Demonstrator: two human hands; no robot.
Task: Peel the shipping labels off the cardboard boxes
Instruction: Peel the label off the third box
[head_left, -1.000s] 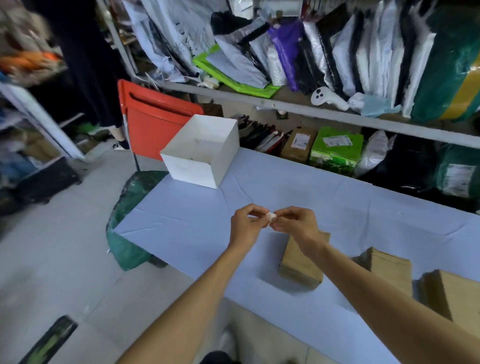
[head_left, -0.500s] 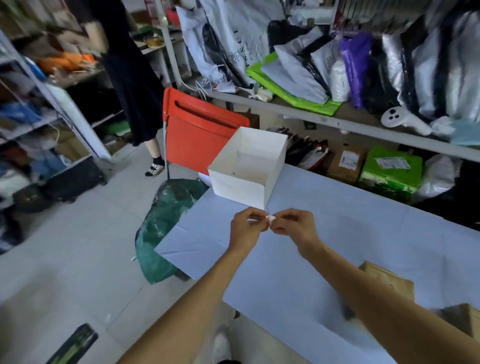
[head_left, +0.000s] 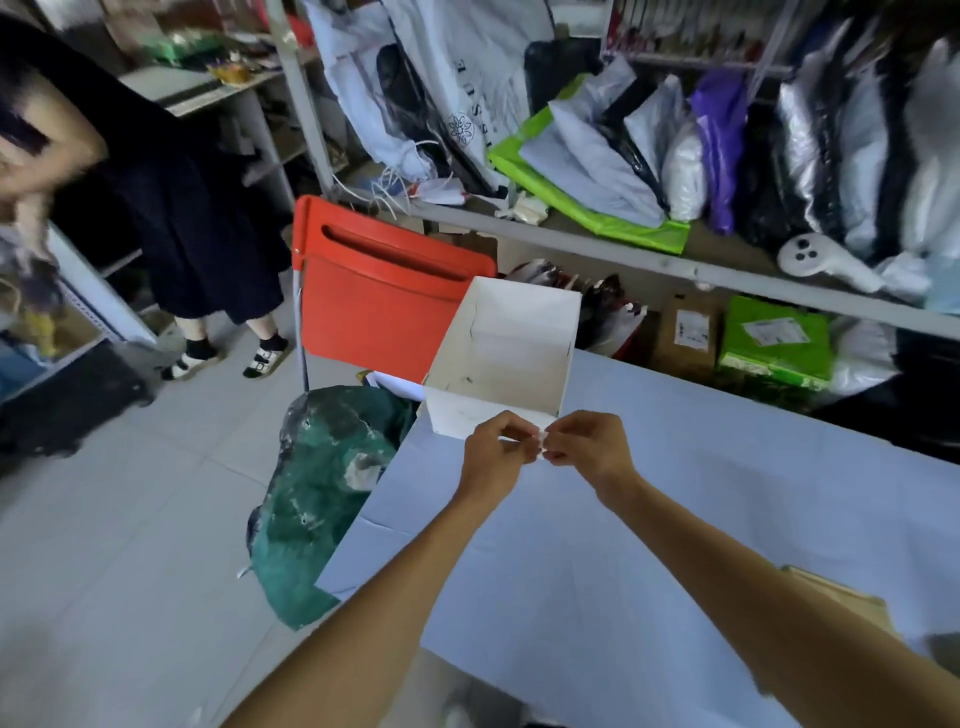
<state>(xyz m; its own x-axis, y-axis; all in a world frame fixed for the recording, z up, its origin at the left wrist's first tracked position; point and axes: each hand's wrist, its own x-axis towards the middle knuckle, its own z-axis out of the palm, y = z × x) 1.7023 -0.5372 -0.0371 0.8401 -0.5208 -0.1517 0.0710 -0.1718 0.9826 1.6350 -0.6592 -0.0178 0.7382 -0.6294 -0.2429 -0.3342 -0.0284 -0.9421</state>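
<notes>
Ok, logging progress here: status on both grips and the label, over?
Left grip and right grip pinch white label scrap. Open white box just beyond. Nothing between.

The right forearm hides most of the cardboard box; fingertips cover much of the white scrap.

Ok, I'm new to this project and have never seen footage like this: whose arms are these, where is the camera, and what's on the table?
There is no machine here: a person wears a wide-angle camera on the head, so you see what they see, looking down. The left hand and right hand together pinch a small white scrap, probably a bit of peeled label. Below them is a table under a pale blue cover. On it stand an open white box at the far corner and a brown cardboard box near the right edge. Another person stands at the far left.
</notes>
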